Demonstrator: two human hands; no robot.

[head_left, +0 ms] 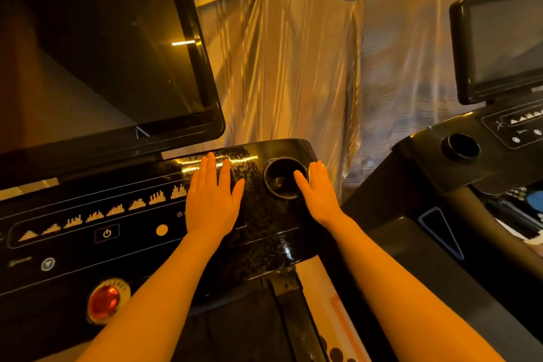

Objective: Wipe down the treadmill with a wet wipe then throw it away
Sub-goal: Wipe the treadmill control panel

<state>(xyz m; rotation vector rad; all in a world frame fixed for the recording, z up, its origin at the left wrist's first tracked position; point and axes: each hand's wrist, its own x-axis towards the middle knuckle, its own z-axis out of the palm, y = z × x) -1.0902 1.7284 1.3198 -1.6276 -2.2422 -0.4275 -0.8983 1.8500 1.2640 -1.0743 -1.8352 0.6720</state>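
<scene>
Nearest you, the round red emergency stop button [103, 301] sits low on the glossy black treadmill console [264, 220], untouched by either hand. Just beyond it, your left hand [212, 200] lies flat on the console's right-hand panel, fingers straight and slightly spread, holding nothing you can see. Your right hand [318, 192] rests beside the round black cup holder [282, 178], thumb reaching over its rim, fingers straight and close together; a sliver of the white wet wipe [311, 167] shows at the fingertips, so it appears pressed under that hand at the console's right edge. The mottled, streaky sheen around both hands suggests this corner has already been wiped. The row of lit bar-graph icons [102, 213] to the left looks drier, and the large dark tilted screen [97, 53] behind shows no streaks, so you likely have those left, plus the binning. A second black treadmill [470, 161] stands to your right, before a draped pale curtain [293, 67].
</scene>
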